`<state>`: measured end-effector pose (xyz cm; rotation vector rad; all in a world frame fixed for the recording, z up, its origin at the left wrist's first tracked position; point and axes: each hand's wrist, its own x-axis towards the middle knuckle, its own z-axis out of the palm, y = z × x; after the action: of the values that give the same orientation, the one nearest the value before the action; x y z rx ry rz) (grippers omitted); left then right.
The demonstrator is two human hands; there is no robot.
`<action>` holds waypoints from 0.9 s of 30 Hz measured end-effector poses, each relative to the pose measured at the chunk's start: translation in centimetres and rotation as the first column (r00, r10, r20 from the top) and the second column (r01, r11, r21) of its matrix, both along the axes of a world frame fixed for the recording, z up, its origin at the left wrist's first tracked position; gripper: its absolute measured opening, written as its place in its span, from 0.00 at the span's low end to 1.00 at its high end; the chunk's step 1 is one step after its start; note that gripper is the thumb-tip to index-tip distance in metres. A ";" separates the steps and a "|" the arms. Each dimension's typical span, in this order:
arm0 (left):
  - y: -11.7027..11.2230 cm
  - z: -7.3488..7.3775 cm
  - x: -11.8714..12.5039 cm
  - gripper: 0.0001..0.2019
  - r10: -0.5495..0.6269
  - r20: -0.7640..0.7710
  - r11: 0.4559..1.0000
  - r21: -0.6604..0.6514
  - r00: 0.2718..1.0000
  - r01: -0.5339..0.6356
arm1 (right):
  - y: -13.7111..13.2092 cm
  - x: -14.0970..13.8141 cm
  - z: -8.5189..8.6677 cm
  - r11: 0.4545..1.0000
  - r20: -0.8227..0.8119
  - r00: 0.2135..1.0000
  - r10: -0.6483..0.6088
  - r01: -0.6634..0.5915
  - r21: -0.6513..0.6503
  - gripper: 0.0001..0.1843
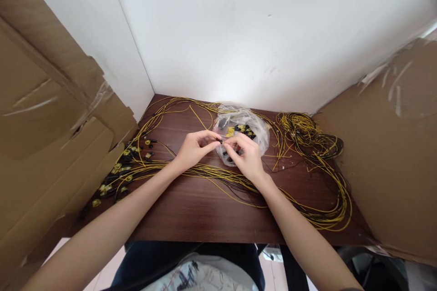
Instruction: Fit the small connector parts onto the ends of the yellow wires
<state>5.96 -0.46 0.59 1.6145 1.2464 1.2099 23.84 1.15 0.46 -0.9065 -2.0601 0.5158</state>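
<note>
Nearest the camera, a pale shirt with dark markings [205, 275] and dark blue trousers [136, 263] are being cut off by the lower edge of view. Behind them, a dark red-brown tabletop [191, 218] is being crossed by a long bundle of thin yellow and black wires [218, 172]; the bundle is being partly covered by both forearms.

Above the bundle, near the middle of the tabletop, a tiny black part [220, 141] is being pinched between the fingertips of the left hand [194, 148] and the right hand [247, 154], thumb and forefinger closed narrow on each. Its shape is being mostly masked by the fingers; whether a wire is being joined to it cannot be told.

At left, yellow and black plastic connectors [118, 168] are being heaped against a brown cardboard panel [51, 100], overlapping too closely to be counted. Just beyond the hands, a crumpled clear plastic bag [262, 138] holding similar pieces is being partly blocked by the right hand. At right, a tangled yellow-and-black wire coil [300, 132] is being flanked by a second cardboard panel [382, 145]. Farthest off, the tabletop is being bounded by a white wall [256, 32].
</note>
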 end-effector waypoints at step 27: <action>-0.1 -0.1 0.2 0.09 -0.014 -0.045 0.999 0.038 0.999 0.016 | 0.0 0.0 -0.1 1.000 0.005 1.000 0.008 -0.008 -0.002 0.07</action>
<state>6.12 -0.57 0.52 1.6844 1.2440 1.2007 23.85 1.18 0.38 -0.9018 -2.0690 0.5211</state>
